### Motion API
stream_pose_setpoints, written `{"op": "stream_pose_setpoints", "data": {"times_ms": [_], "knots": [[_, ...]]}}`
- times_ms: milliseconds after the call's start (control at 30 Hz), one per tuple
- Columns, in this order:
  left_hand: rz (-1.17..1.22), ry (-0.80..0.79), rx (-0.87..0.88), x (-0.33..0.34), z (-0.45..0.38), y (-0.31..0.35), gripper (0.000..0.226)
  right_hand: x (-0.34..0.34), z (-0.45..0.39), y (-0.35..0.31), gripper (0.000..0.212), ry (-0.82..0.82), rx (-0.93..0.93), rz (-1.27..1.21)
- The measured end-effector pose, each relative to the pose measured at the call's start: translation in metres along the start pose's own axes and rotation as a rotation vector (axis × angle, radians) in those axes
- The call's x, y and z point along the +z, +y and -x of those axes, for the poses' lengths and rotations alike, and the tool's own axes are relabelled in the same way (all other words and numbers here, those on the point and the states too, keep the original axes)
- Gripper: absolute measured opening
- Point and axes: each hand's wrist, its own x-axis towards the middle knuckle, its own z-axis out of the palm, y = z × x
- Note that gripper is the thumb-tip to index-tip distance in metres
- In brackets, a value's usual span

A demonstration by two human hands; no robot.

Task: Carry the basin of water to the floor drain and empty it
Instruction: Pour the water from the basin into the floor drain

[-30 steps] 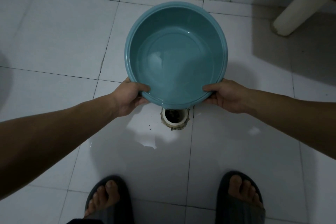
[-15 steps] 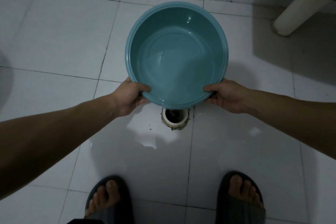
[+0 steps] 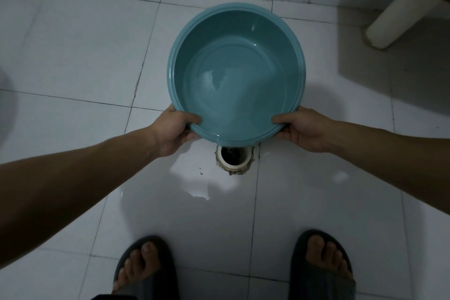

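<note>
Gripping the basin (image 3: 236, 73) rim, left hand (image 3: 174, 130) and right hand (image 3: 305, 130) fingers hold it above the floor drain (image 3: 233, 159).

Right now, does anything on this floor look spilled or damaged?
Yes. A puddle lies on the tiles just in front of the floor drain, whose collar is ragged and has no grate. The basin is level in both hands.

Bare forearms — dark slide sandals (image 3: 321, 273) on feet.
</note>
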Motion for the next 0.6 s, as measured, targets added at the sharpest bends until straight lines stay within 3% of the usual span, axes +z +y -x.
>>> {"op": "stream_pose_setpoints", "data": {"times_ms": [600], "knots": [[0.001,0.008,0.008,0.0013,0.0017,-0.0011,0.053,-0.0001,0.0000,0.0010,0.048,0.015,0.000,0.008]]}}
